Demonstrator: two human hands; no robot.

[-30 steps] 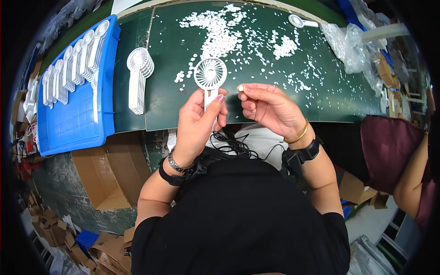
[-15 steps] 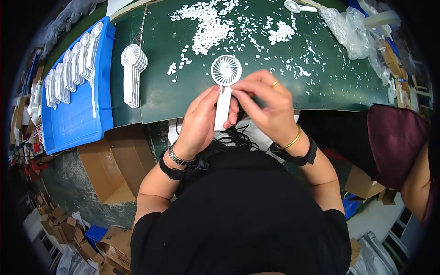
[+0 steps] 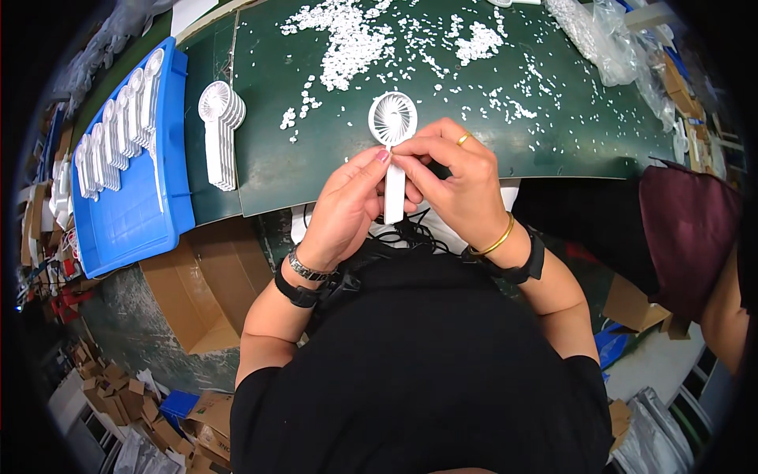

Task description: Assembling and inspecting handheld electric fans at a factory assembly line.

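A white handheld fan casing (image 3: 395,196), with a round slatted grille on top, stands nearly upright over the table's near edge. My left hand (image 3: 345,201) is closed on its handle, with the thumb at the neck just under the grille and fingers behind. At that same neck, my right hand (image 3: 464,170) pinches with thumb and forefinger. Whatever lies between those fingertips is too small or hidden to make out. Small white plastic pieces (image 3: 347,47) lie heaped and scattered over the green table (image 3: 316,166) beyond my hands.
To the left, a stack of similar fan casings (image 3: 221,138) lies on the table. Beside it, a blue tray (image 3: 130,237) holds several more stacks. Clear plastic bags (image 3: 608,59) sit at the far right. An open cardboard box (image 3: 197,292) is below the table, and another person's arm (image 3: 725,316) shows at right.
My right fingertips have come in against the casing's neck, and my left thumb has moved up and right to meet them. The view has shifted slightly.
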